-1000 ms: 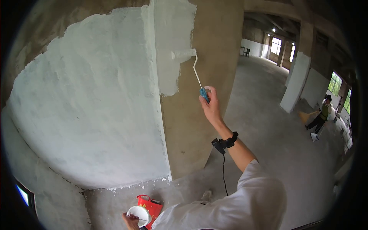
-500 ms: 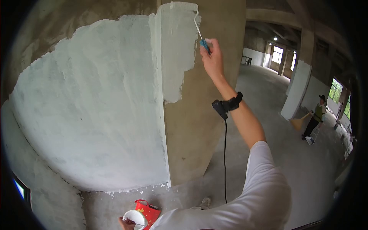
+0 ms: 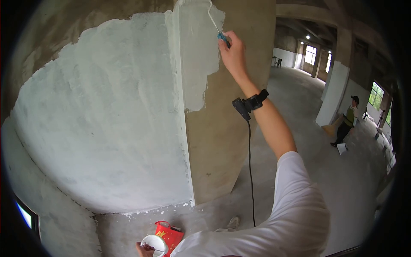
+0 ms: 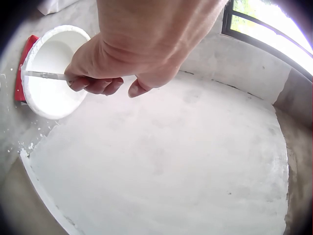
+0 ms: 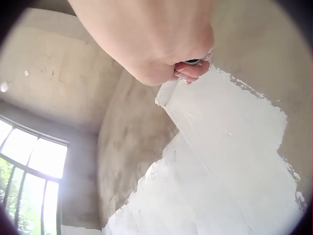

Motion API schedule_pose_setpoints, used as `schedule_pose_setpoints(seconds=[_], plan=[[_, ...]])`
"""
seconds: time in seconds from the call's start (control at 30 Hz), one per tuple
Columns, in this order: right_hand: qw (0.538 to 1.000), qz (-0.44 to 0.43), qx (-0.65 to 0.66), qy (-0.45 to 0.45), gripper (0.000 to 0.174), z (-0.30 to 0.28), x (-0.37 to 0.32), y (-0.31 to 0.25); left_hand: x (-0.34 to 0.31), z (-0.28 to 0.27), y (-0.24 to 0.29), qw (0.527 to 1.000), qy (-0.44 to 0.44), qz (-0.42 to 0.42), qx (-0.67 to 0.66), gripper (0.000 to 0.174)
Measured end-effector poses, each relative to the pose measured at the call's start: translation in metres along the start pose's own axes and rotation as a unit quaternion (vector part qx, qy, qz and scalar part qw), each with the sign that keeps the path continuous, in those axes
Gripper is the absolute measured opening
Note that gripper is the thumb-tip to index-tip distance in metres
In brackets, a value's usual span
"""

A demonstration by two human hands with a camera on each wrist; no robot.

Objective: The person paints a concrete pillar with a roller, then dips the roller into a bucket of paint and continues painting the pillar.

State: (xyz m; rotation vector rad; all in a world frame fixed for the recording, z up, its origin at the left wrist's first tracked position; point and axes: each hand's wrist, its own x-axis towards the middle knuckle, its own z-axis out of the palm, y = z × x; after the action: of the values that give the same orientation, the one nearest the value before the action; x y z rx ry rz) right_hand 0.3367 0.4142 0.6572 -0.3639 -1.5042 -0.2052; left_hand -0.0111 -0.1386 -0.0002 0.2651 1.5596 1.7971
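Right hand (image 3: pixel 234 52) gripped the roller handle (image 3: pixel 221 36); left hand (image 3: pixel 145 249) gripped the bucket handle (image 4: pixel 46 75). Even, overlapping strokes across the ragged coat edge (image 3: pixel 204 92) were advisable.

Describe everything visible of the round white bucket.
The round white bucket looks like plastic, its rim unevenly coated in white. The person's left hand grips its thin, pale handle, which crosses part of the mouth. The mouth faces up; a red bag with a yellow pattern shows right beside it. Its base is hidden, its fill level unclear.
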Motion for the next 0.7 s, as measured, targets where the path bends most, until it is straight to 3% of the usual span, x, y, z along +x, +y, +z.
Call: schedule_pose_setpoints(seconds=[0.33,0.37,0.4,0.43,0.6,0.7], plan=[[0.993,0.12,0.012,-0.012,0.016,-0.001,-0.124,-0.011,0.013,-0.005,-0.034,0.999,-0.009,-0.017,0.032,0.065],[0.992,0.128,0.013,-0.005,0.016,0.0,-0.139,-0.012,0.037,-0.002,-0.043,0.981,0.104,-0.135,-0.097,0.029],[0.99,0.137,0.014,0.001,0.016,0.001,-0.153,-0.015,0.059,-0.004,-0.054,0.919,0.214,-0.247,-0.221,0.034],[0.987,0.162,0.024,-0.005,0.016,0.0,-0.166,-0.021,0.069,-0.015,-0.065,0.91,0.198,-0.276,-0.237,0.034],[0.984,0.175,-0.002,-0.007,0.019,-0.007,-0.244,-0.038,0.05,0.004,-0.037,0.91,0.194,-0.269,-0.249,0.033],[0.972,0.228,-0.004,-0.046,0.02,-0.017,-0.287,-0.051,0.04,0.019,-0.022,0.911,0.201,-0.272,-0.236,0.034]])
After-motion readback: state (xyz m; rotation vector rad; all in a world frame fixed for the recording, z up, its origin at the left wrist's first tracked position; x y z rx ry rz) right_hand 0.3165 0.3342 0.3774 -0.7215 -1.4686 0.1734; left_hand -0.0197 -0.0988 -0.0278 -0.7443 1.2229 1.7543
